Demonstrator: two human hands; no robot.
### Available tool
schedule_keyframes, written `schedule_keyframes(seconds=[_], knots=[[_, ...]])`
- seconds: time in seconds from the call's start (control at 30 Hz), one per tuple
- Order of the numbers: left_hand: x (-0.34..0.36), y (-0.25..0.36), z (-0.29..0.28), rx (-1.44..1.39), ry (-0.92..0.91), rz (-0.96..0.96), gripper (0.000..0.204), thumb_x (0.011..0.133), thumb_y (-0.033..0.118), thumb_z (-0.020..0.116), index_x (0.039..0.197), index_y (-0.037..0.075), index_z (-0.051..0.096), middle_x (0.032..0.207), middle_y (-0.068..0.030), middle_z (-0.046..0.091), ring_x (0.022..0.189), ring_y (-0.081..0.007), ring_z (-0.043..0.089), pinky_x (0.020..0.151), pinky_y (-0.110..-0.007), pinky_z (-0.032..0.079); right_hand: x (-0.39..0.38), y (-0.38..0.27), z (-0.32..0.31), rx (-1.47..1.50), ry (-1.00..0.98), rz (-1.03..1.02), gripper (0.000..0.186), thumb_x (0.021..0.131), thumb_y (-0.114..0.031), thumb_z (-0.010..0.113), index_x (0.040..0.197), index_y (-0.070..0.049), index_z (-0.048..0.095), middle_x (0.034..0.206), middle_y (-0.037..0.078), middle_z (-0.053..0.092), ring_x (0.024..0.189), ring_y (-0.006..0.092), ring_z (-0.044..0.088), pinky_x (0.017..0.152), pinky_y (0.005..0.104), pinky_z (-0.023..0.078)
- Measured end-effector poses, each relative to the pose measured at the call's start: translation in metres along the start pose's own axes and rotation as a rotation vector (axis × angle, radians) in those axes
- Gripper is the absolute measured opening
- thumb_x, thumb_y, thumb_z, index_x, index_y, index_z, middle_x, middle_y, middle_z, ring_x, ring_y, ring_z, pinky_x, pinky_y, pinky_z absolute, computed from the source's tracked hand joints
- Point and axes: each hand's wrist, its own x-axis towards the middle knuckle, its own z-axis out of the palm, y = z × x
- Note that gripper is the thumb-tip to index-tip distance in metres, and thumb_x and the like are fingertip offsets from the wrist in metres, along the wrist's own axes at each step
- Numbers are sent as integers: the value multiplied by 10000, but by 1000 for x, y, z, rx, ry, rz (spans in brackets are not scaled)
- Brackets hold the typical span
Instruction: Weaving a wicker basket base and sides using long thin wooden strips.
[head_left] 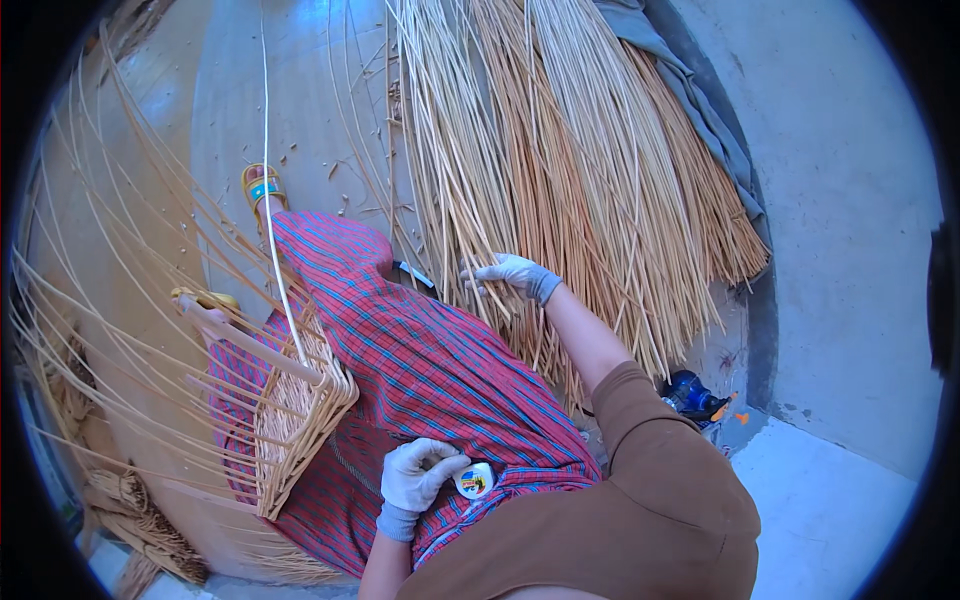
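My left hand [412,478], in a pale knit glove, rests at my lap. Its thumb and forefinger close together at the edge of a small round white case [473,480] with a coloured picture. Stretched out to the right, my gloved right hand [515,275] has its fingers curled around thin peeled wicker rods [470,190] at the left side of a large spread. A partly woven wicker basket [300,430] lies tilted against my lap, its long loose stakes [110,370] fanning out leftward. One pale rod [268,180] runs up from the basket.
More tan rods [600,200] lie at the upper right, over a grey cloth [690,80]. A dark-handled tool [413,278] lies beside my checked cloth wrap [400,340]. A blue and black object [690,392] stands near my right elbow. Wicker bundles [145,520] lie lower left.
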Motion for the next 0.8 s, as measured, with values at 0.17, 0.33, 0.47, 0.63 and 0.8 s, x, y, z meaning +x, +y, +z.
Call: schedule_keyframes(seconds=[0.17, 0.33, 0.47, 0.63, 0.8], knots=[[-1, 0, 1, 26, 15, 8, 107, 827, 44, 778, 871, -12, 699, 725, -56, 707, 629, -81, 660, 578, -221, 522, -22, -20, 5, -24, -57, 15, 546, 926, -172, 682, 1418, -56, 476, 1053, 87, 688, 896, 168, 694, 787, 303, 591], [1, -2, 3, -7, 13, 10, 98, 828, 46, 777, 863, -1, 699, 707, -37, 696, 613, -67, 641, 562, -213, 500, -40, -20, -9, 324, -217, -26, 541, 1037, -261, 502, 1523, -94, 332, 761, -51, 526, 536, 17, 439, 504, 154, 393], [-1, -13, 1, -17, 20, 23, 104, 826, 60, 784, 857, 6, 700, 706, -30, 694, 610, -63, 635, 560, -210, 495, -50, -21, -4, 432, -228, -16, 549, 1033, -330, 511, 1501, -90, 355, 717, -46, 495, 510, 9, 429, 450, 148, 366], [-1, -16, 2, 25, 38, 45, 127, 819, 93, 798, 851, 19, 700, 683, -20, 688, 599, -42, 618, 553, -206, 482, -48, -23, -9, 127, -81, -17, 593, 990, -456, 548, 1448, -97, 439, 681, -58, 506, 508, -2, 423, 430, 131, 318], [1, -13, 2, -7, 25, 29, 132, 816, 97, 802, 851, 21, 700, 670, -13, 683, 593, -40, 615, 551, -206, 481, -25, -2, 2, 100, -36, -4, 642, 944, -498, 620, 1427, -101, 474, 728, -76, 518, 598, 42, 462, 503, 217, 395]])
